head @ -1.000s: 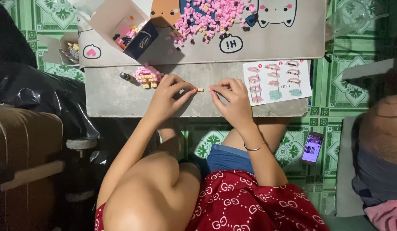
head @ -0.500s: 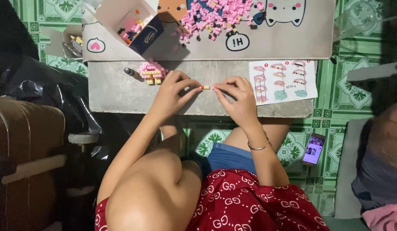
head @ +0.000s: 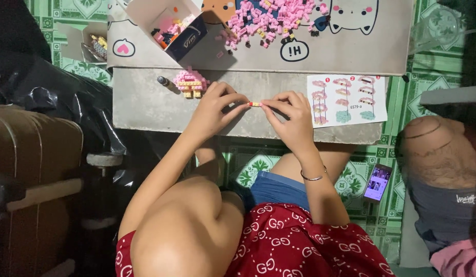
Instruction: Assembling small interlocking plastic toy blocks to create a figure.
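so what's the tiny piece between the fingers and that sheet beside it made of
Tiny piece: probably hard plastic, going by its blocky shape and solid yellow-orange colour; too small to judge the finish. Sheet: looks like thin matte paper, lying flat, white, with printed coloured diagrams.

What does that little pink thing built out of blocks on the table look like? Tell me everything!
The small block model is made of tiny plastic-looking bricks: mostly pink, with a yellow-orange band across the middle and short yellow-orange stubs at its lower edge. It is wider in the middle and narrower at the top. It lies on the grey table, beside a dark pen-like stick, just left of the left hand. Nothing grips it; whether the hand brushes it is unclear.
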